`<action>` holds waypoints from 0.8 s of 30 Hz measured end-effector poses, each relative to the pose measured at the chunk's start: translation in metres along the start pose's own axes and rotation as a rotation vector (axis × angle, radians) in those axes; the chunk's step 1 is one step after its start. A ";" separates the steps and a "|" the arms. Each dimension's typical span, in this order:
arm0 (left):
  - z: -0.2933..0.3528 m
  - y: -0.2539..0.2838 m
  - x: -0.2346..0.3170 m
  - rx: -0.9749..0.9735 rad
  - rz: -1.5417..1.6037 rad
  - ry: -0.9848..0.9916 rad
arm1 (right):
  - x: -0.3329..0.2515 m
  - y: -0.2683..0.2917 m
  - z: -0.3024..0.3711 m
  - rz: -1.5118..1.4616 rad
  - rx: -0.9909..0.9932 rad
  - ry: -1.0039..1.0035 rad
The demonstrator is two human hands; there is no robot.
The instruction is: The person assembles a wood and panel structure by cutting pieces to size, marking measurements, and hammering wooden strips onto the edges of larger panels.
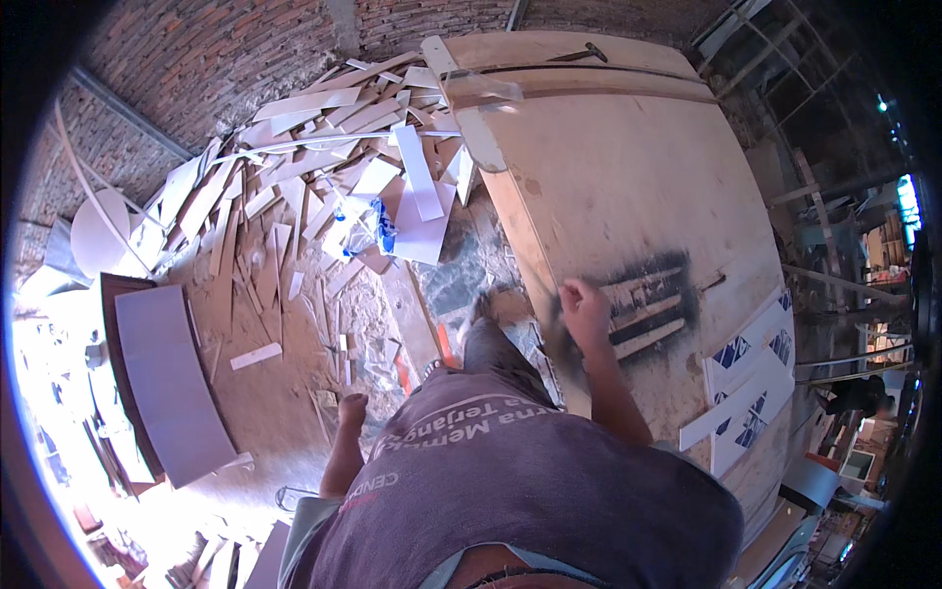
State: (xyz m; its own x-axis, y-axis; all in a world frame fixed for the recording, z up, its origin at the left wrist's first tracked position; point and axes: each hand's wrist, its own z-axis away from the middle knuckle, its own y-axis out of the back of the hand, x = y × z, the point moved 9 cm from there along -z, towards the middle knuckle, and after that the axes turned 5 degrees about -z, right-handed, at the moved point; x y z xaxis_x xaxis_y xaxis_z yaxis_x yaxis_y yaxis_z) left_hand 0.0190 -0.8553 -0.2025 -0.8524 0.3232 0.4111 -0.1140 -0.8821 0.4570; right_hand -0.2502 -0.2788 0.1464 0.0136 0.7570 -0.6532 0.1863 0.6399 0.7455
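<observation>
White blue-patterned panels [751,378] at workbench's right edge

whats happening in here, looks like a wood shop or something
A person stands at a big plywood sheet laid flat. Their right hand is closed at the edge of a black-stained patch where short wood strips lie; what it grips can't be made out. The left hand hangs at their side, away from the sheet. A pile of wood offcuts covers the floor by the brick wall.
</observation>
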 end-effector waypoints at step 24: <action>-0.073 0.070 0.224 0.087 -0.241 -0.291 | -0.008 -0.211 -0.529 0.110 -0.176 0.031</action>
State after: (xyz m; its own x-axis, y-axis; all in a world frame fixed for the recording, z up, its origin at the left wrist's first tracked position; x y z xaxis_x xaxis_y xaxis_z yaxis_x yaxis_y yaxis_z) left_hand -0.2168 -0.8693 -0.1362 -0.6241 0.6128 0.4847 -0.2392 -0.7404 0.6281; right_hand -0.8092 -0.3503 0.0644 -0.0062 0.8257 -0.5641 0.0113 0.5641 0.8256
